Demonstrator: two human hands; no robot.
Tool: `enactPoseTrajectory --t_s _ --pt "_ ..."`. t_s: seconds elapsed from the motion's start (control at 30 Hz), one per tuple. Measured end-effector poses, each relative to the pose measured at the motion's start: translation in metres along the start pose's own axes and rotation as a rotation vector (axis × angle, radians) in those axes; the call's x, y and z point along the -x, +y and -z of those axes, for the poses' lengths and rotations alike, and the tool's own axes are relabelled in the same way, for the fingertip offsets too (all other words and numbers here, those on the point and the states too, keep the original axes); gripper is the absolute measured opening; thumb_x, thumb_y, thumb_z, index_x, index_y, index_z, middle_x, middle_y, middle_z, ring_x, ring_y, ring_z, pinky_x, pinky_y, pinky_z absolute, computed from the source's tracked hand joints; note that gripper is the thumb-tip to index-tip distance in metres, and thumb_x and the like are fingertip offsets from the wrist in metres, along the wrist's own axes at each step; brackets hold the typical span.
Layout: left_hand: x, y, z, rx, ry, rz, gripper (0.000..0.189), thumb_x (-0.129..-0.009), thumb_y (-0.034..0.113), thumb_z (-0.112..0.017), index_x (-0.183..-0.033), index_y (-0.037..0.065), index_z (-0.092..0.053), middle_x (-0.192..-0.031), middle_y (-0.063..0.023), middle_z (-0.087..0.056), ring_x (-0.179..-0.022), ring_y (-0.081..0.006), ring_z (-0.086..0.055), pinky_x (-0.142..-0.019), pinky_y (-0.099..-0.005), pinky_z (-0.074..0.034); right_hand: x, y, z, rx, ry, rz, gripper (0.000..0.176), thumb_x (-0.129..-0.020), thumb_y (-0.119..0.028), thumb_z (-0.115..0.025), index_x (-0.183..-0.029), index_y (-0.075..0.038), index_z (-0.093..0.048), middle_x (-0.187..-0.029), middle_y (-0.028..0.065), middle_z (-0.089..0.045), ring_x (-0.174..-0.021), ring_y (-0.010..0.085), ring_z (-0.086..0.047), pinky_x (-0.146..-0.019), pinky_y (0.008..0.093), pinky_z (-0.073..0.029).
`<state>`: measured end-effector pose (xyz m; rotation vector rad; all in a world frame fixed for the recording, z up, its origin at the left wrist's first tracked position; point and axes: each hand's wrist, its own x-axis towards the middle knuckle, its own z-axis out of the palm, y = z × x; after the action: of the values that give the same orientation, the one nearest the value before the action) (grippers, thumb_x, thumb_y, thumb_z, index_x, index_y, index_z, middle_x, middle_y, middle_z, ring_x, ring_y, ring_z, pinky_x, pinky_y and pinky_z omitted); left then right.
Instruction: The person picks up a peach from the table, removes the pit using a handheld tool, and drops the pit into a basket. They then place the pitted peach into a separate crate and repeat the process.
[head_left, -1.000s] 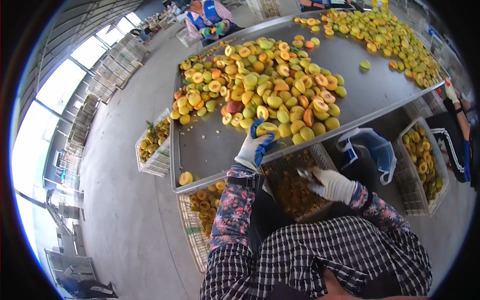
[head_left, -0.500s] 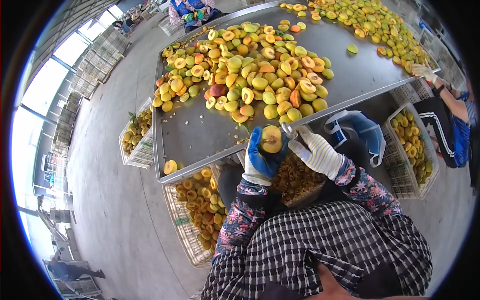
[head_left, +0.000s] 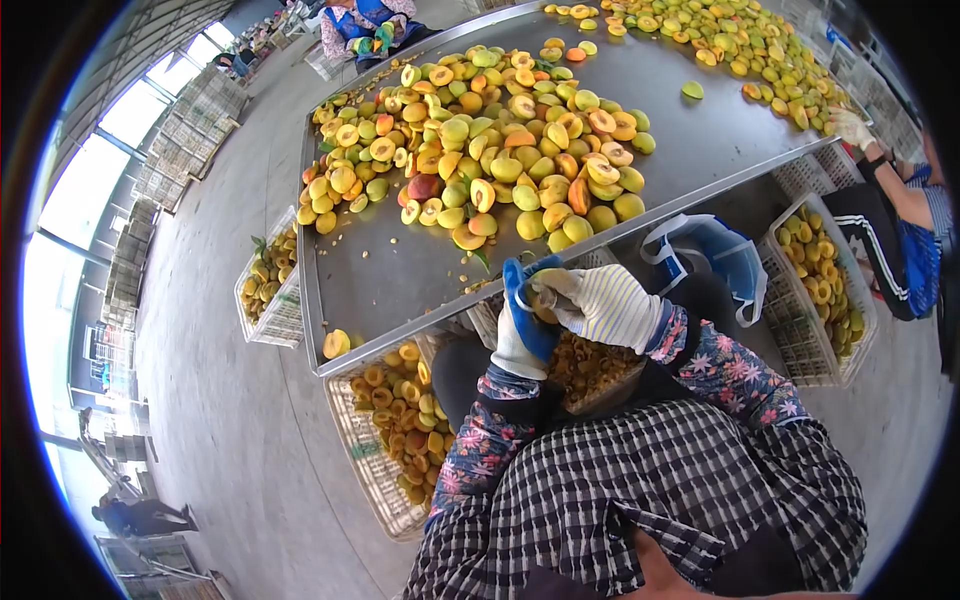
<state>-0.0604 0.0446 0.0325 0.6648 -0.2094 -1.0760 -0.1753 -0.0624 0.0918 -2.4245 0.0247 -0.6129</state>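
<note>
My left hand (head_left: 526, 322), in a blue-and-white glove, is closed around a halved peach (head_left: 546, 303) near the table's front edge. My right hand (head_left: 612, 308), in a striped glove, presses against the fruit. It grips a small metal scooping tool, now mostly hidden by the fingers and the peach. Just beyond both hands, a big heap of halved peaches (head_left: 500, 150) covers part of the metal table (head_left: 360, 270). Below my hands, a container of brown peach pits and scraps (head_left: 590, 372) sits between my knees.
Crates of peach halves stand at my left (head_left: 405, 420), by the table's left side (head_left: 268, 285) and at my right (head_left: 822, 285). A blue-and-white bag (head_left: 715, 260) hangs beside my right knee. Co-workers sit at the far side (head_left: 365, 25) and at the right (head_left: 905, 210).
My right hand has moved left with the metal tool onto the peach. The peach, cut face visible before, is now tilted and largely covered by my fingers.
</note>
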Motion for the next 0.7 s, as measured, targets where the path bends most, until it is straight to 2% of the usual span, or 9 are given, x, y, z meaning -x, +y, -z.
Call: enactPoseTrajectory --t_s 0.1,0.2,0.23,0.47,0.5,0.6,0.7 --pt "-0.004 -0.007 0.018 -0.038 -0.005 0.050 0.059 -0.099 0.051 -0.050 -0.124 -0.002 -0.056 -0.114 -0.0144 -0.065 -0.105 -0.0271 -0.063 -0.095 -0.0410 -0.050 0.000 0.005 0.007 0.076 -0.163 0.030 0.031 -0.086 -0.019 -0.066 -0.115 -0.011 -0.056 -0.082 0.0138 -0.067 -0.074 0.0353 -0.067 -0.065 0.0436 -0.053" --pt "-0.006 -0.017 0.017 0.010 0.015 0.065 0.059 -0.099 0.052 -0.050 -0.123 -0.002 -0.056 -0.116 -0.0148 -0.065 -0.107 -0.0277 -0.063 -0.096 -0.0416 -0.050 -0.010 0.003 0.013 0.190 -0.360 -0.107 0.035 -0.086 -0.023 -0.065 -0.117 -0.010 -0.055 -0.081 0.0151 -0.067 -0.074 0.0362 -0.067 -0.064 0.0441 -0.053" --pt "-0.007 -0.019 0.017 0.012 0.025 0.076 0.059 -0.099 0.052 -0.051 -0.124 -0.002 -0.056 -0.118 -0.0151 -0.064 -0.108 -0.0282 -0.062 -0.097 -0.0419 -0.049 -0.010 0.006 0.009 0.151 -0.268 -0.037 0.038 -0.084 -0.022 -0.066 -0.117 -0.011 -0.052 -0.069 0.0154 -0.062 -0.065 0.0374 -0.064 -0.059 0.0458 -0.051" --pt "-0.012 -0.039 0.035 0.100 -0.059 0.150 0.064 -0.098 0.053 -0.051 -0.129 -0.003 -0.051 -0.127 -0.0176 -0.059 -0.115 -0.0315 -0.059 -0.102 -0.0437 -0.046 0.000 0.015 0.005 0.150 -0.305 -0.104 0.035 -0.083 -0.025 -0.067 -0.112 -0.010 -0.054 -0.072 0.0151 -0.064 -0.068 0.0374 -0.065 -0.061 0.0453 -0.051" --pt "-0.010 -0.045 0.036 0.131 0.004 0.164 0.066 -0.098 0.054 -0.050 -0.129 -0.004 -0.051 -0.126 -0.0179 -0.060 -0.115 -0.0318 -0.059 -0.102 -0.0448 -0.047 0.001 0.015 0.005 0.153 -0.324 -0.104 0.035 -0.083 -0.026 -0.066 -0.111 -0.010 -0.054 -0.073 0.0151 -0.064 -0.069 0.0373 -0.065 -0.061 0.0452 -0.051" --pt "-0.005 -0.048 0.042 0.091 0.031 0.219 0.066 -0.098 0.054 -0.050 -0.129 -0.005 -0.051 -0.124 -0.0185 -0.061 -0.110 -0.0320 -0.061 -0.100 -0.0445 -0.048 0.006 0.016 0.005 0.147 -0.362 -0.105 0.035 -0.082 -0.025 -0.066 -0.111 -0.010 -0.054 -0.073 0.0148 -0.064 -0.069 0.0373 -0.065 -0.061 0.0451 -0.051" --pt "-0.004 -0.042 0.038 0.051 0.063 0.175 0.063 -0.099 0.052 -0.049 -0.124 -0.005 -0.054 -0.116 -0.0185 -0.065 -0.105 -0.0305 -0.064 -0.094 -0.0418 -0.052 0.016 0.015 0.003 0.158 -0.358 -0.121 0.031 -0.084 -0.024 -0.065 -0.109 -0.009 -0.054 -0.074 0.0152 -0.065 -0.069 0.0365 -0.066 -0.061 0.0447 -0.052"
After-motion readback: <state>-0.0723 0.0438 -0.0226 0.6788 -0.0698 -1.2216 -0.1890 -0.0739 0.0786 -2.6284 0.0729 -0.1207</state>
